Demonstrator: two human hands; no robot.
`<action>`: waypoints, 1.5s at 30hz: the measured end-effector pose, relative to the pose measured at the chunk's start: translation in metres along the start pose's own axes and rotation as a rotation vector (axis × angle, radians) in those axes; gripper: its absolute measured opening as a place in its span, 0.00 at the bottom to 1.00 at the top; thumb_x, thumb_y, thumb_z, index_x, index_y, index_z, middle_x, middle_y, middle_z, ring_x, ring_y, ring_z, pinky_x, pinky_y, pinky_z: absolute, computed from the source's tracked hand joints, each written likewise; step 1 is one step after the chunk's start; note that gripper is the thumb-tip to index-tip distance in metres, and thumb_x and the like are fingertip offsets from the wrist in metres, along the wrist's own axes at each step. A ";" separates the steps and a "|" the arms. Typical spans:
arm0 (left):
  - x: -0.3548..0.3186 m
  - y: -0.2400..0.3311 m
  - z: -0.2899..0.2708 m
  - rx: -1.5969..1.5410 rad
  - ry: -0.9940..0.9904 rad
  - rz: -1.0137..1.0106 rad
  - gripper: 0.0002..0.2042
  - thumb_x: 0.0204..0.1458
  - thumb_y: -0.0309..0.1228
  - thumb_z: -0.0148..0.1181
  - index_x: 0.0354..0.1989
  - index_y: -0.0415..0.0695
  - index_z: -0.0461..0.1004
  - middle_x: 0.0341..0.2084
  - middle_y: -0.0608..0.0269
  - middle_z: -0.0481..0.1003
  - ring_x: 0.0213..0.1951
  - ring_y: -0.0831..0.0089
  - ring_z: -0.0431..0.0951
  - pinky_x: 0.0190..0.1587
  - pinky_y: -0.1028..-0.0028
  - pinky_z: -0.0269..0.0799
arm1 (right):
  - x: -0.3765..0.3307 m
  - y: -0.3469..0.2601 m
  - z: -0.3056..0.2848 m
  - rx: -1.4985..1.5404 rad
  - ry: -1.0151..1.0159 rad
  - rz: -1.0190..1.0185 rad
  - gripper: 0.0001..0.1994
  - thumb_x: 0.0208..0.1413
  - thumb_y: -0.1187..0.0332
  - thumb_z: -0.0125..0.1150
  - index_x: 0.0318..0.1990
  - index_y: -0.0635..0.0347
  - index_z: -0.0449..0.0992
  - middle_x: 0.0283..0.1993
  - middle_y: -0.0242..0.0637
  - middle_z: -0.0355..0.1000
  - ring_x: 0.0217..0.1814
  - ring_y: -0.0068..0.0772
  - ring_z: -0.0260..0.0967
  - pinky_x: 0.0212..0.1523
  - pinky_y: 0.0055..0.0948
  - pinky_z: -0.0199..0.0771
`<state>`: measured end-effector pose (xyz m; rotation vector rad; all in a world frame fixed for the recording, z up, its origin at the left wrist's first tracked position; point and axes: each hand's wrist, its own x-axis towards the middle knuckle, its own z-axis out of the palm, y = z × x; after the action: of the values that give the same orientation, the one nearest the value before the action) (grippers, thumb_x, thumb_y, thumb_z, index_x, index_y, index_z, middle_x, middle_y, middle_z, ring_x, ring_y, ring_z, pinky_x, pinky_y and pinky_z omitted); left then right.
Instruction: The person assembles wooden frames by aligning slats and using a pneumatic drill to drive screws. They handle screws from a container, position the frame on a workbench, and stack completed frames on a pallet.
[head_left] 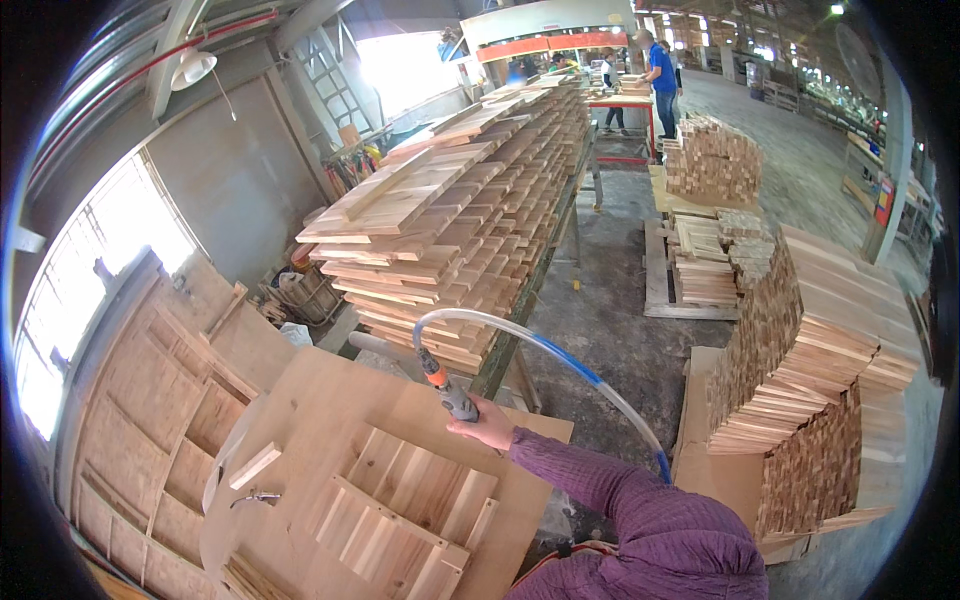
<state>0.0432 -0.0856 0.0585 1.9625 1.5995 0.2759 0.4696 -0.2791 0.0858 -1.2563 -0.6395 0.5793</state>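
Note:
My right hand [488, 424] is closed round the grey body of a hand-held air tool [457, 401] with an orange band. From the tool's upper end an air hose [560, 352], clear with a blue stretch, loops over and down past my purple sleeve. Below the hand, a slatted wooden panel [405, 480] with crosspieces lies on the brown board tabletop [315, 400]. Left of the panel are a short wooden block [256, 466] and a small metal tool [257, 498], too small to name. My left hand is out of the picture.
A long stack of wooden boards [450, 230] rises beyond the table. Stacked wood [780, 350] stands on the right, and a pallet of wood pieces [700, 265] farther back. A framed plywood piece [150, 420] leans at the left. A person in blue [662, 80] stands far off.

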 end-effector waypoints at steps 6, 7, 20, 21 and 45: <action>-0.008 -0.002 -0.001 -0.031 -0.015 -0.010 0.11 0.52 0.40 0.49 0.37 0.46 0.67 0.19 0.67 0.62 0.21 0.78 0.60 0.20 0.80 0.55 | -0.012 -0.009 0.003 0.016 -0.012 -0.246 0.14 0.41 0.70 0.64 0.35 0.58 0.66 0.26 0.24 0.64 0.30 0.16 0.62 0.34 0.21 0.64; -0.010 -0.003 -0.001 -0.042 -0.017 -0.010 0.11 0.52 0.40 0.49 0.37 0.47 0.67 0.19 0.67 0.62 0.20 0.78 0.59 0.20 0.80 0.54 | -0.013 -0.009 0.003 0.023 -0.021 -0.249 0.14 0.40 0.70 0.63 0.34 0.58 0.66 0.26 0.24 0.64 0.30 0.16 0.62 0.34 0.21 0.64; -0.041 -0.010 -0.007 -0.618 -0.268 -0.051 0.09 0.54 0.39 0.48 0.35 0.48 0.67 0.16 0.70 0.61 0.16 0.82 0.58 0.15 0.84 0.53 | -0.075 -0.041 0.004 0.260 0.139 -0.296 0.13 0.44 0.73 0.59 0.39 0.63 0.68 0.25 0.29 0.67 0.28 0.19 0.65 0.27 0.22 0.66; -0.045 -0.012 -0.006 -0.686 -0.309 -0.067 0.09 0.55 0.39 0.47 0.35 0.48 0.67 0.16 0.71 0.60 0.16 0.83 0.58 0.15 0.84 0.53 | -0.091 -0.051 0.008 0.285 0.115 -0.320 0.14 0.45 0.72 0.58 0.40 0.64 0.68 0.25 0.30 0.67 0.28 0.20 0.65 0.27 0.23 0.66; -0.169 0.086 0.028 -1.929 -1.242 -0.096 0.13 0.58 0.39 0.42 0.36 0.42 0.68 0.21 0.65 0.68 0.13 0.85 0.55 0.11 0.85 0.47 | -0.277 -0.133 0.143 0.720 -0.329 -0.656 0.25 0.42 0.51 0.60 0.39 0.62 0.64 0.24 0.33 0.63 0.28 0.29 0.61 0.32 0.29 0.60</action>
<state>0.0846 -0.2637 0.1170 0.2129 0.1018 0.2570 0.1812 -0.4083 0.2084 -0.2395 -0.9526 0.3997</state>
